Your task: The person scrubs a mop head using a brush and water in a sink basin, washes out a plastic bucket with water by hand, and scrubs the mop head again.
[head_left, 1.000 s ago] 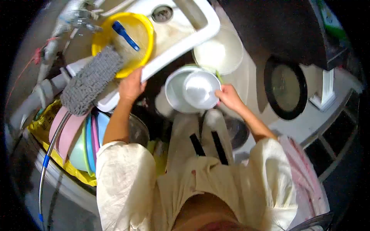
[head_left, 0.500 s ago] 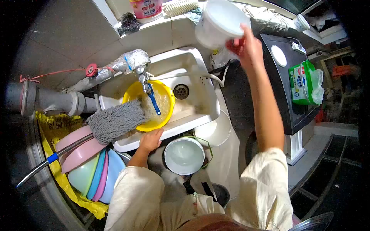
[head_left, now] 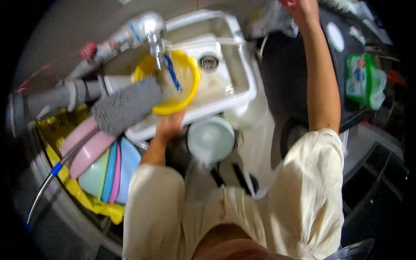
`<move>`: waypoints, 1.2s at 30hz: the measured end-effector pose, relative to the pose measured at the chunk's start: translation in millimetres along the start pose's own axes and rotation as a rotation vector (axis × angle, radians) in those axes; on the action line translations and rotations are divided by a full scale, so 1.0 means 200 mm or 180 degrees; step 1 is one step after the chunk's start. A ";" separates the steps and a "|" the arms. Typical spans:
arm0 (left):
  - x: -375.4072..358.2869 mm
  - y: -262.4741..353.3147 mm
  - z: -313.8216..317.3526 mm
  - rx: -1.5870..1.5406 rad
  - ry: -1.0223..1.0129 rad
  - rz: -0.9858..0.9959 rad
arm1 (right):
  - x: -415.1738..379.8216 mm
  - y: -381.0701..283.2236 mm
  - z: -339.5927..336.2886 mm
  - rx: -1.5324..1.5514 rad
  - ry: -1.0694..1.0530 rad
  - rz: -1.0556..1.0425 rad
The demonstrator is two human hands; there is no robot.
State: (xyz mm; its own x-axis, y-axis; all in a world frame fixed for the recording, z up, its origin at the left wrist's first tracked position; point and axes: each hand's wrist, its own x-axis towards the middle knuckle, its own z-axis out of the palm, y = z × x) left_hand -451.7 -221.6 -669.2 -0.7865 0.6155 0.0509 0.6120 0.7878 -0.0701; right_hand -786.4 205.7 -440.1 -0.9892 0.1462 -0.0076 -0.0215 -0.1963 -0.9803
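My left hand [head_left: 170, 125] is at the front rim of the white sink [head_left: 203, 113], fingers curled on the edge just below a yellow basin [head_left: 196, 82]. Water stands in the basin, under a tap [head_left: 154, 48] with a blue strip-like handle [head_left: 173, 74] hanging by it. A grey chenille mop head [head_left: 128, 106] leans over the basin's left side. My right hand [head_left: 300, 9] reaches up at the top edge, its fingers cut off by the frame. Whatever it holds is out of view. Below the sink stands a white bucket [head_left: 211, 139].
Stacked coloured basins [head_left: 97, 180] lie at left on a yellow bag [head_left: 106, 210]. The mop pole [head_left: 56, 168] crosses them. On the dark counter at right are a green-and-white detergent tub [head_left: 362, 80] and a white disc [head_left: 335, 37]. A grey pipe [head_left: 47, 102] runs along the left.
The view has tipped downward and blurred. My right hand has moved up to the frame's top edge, and the white lidded tub it held is out of sight. My left hand stays at the sink rim.
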 end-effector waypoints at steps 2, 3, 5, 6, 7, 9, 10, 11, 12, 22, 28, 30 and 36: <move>-0.03 -0.02 0.11 -0.0777 -0.0855 -0.0229 | -0.35 0.24 -0.13 -0.0575 0.0128 0.0065; 0.01 -0.04 0.10 -0.1582 -0.0570 -0.0191 | -0.60 0.35 -0.15 -0.0914 0.0064 -0.0535; 0.05 -0.03 0.01 -0.1621 -0.0916 -0.0314 | -1.04 0.67 -0.32 -0.1750 0.0326 0.0041; 0.08 -0.03 -0.02 -0.1617 -0.0991 -0.0378 | -1.27 0.91 -0.44 -0.1777 0.0589 0.0257; 0.09 -0.02 -0.02 -0.1615 -0.1031 -0.0356 | -1.53 1.03 -0.45 -0.1205 0.0665 0.0764; 0.08 -0.02 -0.02 -0.1453 -0.1125 -0.0395 | -2.07 1.42 -0.61 -0.1385 0.0913 0.1979; 0.08 -0.01 -0.01 -0.1447 -0.1185 -0.0352 | -2.33 1.58 -0.68 -0.1418 0.0861 0.2680; 0.08 -0.01 -0.01 -0.1416 -0.1127 -0.0376 | -2.53 1.67 -0.70 -0.1309 0.0871 0.3295; 0.08 -0.01 0.00 -0.1392 -0.1065 -0.0379 | -2.71 1.74 -0.72 -0.1178 0.0891 0.3903; 0.07 0.05 0.01 -0.0919 -0.1004 -0.0511 | -3.07 2.37 -0.74 -0.1850 0.1060 0.2987; 0.07 0.08 0.02 -0.0837 -0.0819 -0.0478 | -2.81 2.29 -0.68 -0.2334 0.1189 0.2323; 0.07 0.07 0.03 -0.0876 -0.0745 -0.0353 | -2.73 2.13 -0.62 -0.0948 -0.0415 0.2922; 0.06 0.06 0.03 -0.0867 -0.0762 -0.0310 | -3.06 1.85 -0.03 -0.1952 -0.0772 0.2809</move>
State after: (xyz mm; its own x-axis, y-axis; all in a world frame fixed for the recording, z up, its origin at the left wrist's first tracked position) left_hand -454.2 -204.4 -676.4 -0.8196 0.5397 -0.1922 0.5076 0.8397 0.1929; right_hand -188.9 49.1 -798.4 -0.6250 -0.0160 -0.7804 0.7160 0.3866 -0.5813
